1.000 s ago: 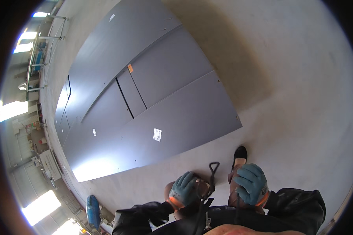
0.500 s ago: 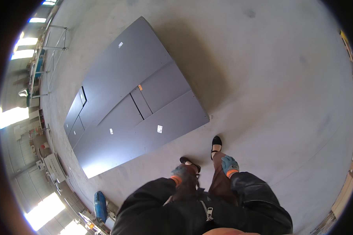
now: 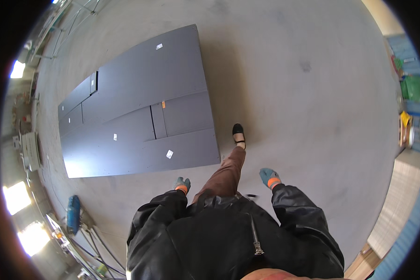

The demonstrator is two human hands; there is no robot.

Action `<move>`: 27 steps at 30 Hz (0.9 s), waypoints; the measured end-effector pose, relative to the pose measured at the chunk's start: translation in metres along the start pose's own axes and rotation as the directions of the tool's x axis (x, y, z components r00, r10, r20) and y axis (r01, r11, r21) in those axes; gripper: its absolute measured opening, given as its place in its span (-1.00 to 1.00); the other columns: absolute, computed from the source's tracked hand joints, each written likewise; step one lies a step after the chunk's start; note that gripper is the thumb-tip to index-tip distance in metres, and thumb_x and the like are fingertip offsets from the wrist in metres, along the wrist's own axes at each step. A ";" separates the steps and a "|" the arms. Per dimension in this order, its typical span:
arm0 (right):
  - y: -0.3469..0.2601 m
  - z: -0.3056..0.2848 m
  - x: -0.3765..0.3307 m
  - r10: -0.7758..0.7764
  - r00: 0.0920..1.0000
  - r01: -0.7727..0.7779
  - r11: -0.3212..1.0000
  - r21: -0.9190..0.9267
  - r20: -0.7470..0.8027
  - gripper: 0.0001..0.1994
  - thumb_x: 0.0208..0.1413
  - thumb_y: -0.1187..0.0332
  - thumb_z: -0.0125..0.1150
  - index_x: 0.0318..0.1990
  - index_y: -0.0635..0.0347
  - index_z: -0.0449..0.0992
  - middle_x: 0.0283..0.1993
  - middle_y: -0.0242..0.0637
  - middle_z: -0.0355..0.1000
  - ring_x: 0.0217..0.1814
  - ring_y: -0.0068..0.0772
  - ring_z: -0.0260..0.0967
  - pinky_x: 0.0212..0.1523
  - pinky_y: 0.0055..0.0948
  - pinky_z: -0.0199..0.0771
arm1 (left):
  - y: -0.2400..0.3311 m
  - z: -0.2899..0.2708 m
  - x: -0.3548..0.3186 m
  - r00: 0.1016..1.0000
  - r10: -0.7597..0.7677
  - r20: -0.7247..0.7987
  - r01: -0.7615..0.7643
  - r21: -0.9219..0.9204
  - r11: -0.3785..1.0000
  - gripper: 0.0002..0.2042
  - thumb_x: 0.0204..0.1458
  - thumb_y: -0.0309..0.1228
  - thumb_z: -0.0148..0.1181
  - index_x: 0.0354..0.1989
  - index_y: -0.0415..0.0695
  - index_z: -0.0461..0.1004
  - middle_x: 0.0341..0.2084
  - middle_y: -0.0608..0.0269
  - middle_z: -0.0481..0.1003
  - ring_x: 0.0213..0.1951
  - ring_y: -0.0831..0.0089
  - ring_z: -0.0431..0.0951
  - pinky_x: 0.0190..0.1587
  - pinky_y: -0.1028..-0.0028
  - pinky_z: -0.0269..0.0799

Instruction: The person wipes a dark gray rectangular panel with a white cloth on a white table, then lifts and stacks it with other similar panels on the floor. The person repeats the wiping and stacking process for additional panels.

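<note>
A stack of large dark grey panels (image 3: 149, 74) lies on the floor ahead and to the left, with small white labels and one orange label (image 3: 164, 104) on its surfaces. My left hand (image 3: 182, 182), in a grey-blue work glove with an orange cuff, hangs just short of the stack's near edge, not touching it. Its fingers look apart and hold nothing. Gloved the same way, my right hand (image 3: 269, 177) hangs over the floor to the right of my leg. It is empty, its fingers loosely bent. One foot in a black shoe (image 3: 238, 130) is beside the stack's near right corner.
Concrete floor (image 3: 294, 107) surrounds the stack. At the right edge are a green container (image 3: 413, 88), a yellow item (image 3: 404, 117) and a long pale panel (image 3: 396, 191). A blue cylinder (image 3: 73, 214) stands at lower left, near metal rails. Metal framing (image 3: 72, 23) is at upper left.
The view has turned and moved forward with a step; the stack now sits further left and squarer. One foot has advanced beside its corner. Both hands have swung away from my legs.
</note>
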State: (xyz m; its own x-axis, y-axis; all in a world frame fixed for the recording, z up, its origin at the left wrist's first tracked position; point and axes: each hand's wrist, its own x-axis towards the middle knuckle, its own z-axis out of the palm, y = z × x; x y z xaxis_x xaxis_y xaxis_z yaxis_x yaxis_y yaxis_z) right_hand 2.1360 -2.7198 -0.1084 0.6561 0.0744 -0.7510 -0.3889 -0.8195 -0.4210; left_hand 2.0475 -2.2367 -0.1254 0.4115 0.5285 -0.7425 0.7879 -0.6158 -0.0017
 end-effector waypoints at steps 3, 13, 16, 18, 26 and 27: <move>-0.027 -0.087 0.055 -0.066 0.985 0.069 0.998 0.010 -0.161 -0.57 0.23 0.02 0.03 -0.04 0.16 0.62 0.03 0.01 0.56 0.13 0.16 0.46 0.18 -0.05 0.44 | 0.051 0.027 0.020 0.998 -0.063 0.006 0.063 -0.060 0.996 -0.40 0.07 0.01 0.20 0.17 -0.19 0.47 0.07 -0.17 0.54 0.16 -0.06 0.52 0.21 0.09 0.40; -0.080 -0.319 0.210 -0.098 0.995 0.098 0.995 -0.007 0.013 -0.62 0.26 0.04 0.03 -0.14 0.18 0.59 -0.12 0.03 0.56 -0.07 0.14 0.51 -0.03 -0.03 0.46 | 0.274 -0.023 0.006 0.997 -0.074 -0.002 0.070 -0.283 0.957 -0.46 0.02 -0.06 0.28 0.13 -0.12 0.53 0.05 -0.10 0.56 0.15 -0.06 0.52 0.21 0.13 0.41; -0.115 -0.394 0.269 -0.005 0.969 0.036 0.992 -0.124 0.246 -0.59 0.26 0.02 0.02 -0.12 0.18 0.60 -0.07 0.03 0.56 -0.03 0.11 0.51 0.01 -0.05 0.47 | 0.336 -0.031 0.004 0.980 -0.200 0.012 0.191 -0.357 0.914 -0.44 0.02 -0.06 0.29 0.15 -0.15 0.51 0.06 -0.11 0.56 0.16 -0.06 0.51 0.23 0.14 0.40; -0.115 -0.441 0.341 -0.258 0.959 0.283 0.896 -0.342 0.116 -0.58 0.24 0.00 -0.02 -0.16 0.16 0.60 -0.11 0.02 0.57 -0.11 0.09 0.52 -0.05 -0.06 0.46 | 0.391 -0.020 0.008 0.971 -0.238 -0.032 0.192 -0.492 0.849 -0.44 0.02 -0.05 0.28 0.14 -0.15 0.51 0.07 -0.13 0.55 0.15 -0.07 0.52 0.21 0.13 0.40; -0.301 -0.573 0.520 -0.317 0.895 0.444 0.689 -0.573 0.313 -0.62 0.18 0.04 0.01 -0.27 0.17 0.57 -0.25 0.15 0.47 -0.27 0.14 0.49 -0.16 -0.03 0.45 | 0.531 -0.051 0.028 0.900 -0.396 -0.180 0.200 -0.637 0.745 -0.45 0.05 -0.14 0.28 0.19 -0.15 0.44 0.21 -0.10 0.42 0.20 -0.09 0.44 0.23 0.12 0.38; -0.325 -0.573 0.538 -0.328 0.882 0.470 0.668 -0.577 0.338 -0.61 0.19 0.03 0.00 -0.25 0.18 0.57 -0.25 0.15 0.48 -0.27 0.13 0.49 -0.15 -0.04 0.45 | 0.538 -0.059 0.040 0.890 -0.395 -0.229 0.169 -0.638 0.751 -0.45 0.05 -0.15 0.29 0.19 -0.15 0.44 0.21 -0.09 0.41 0.20 -0.10 0.43 0.24 0.12 0.37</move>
State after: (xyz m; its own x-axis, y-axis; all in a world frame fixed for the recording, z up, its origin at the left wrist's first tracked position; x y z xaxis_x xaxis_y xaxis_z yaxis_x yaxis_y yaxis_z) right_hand 2.9862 -2.7389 -0.0845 0.4875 0.5268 -0.6963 0.4214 -0.8404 -0.3409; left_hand 2.5148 -2.5121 -0.1161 0.1600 0.8471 -0.5068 0.9539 -0.0006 0.3002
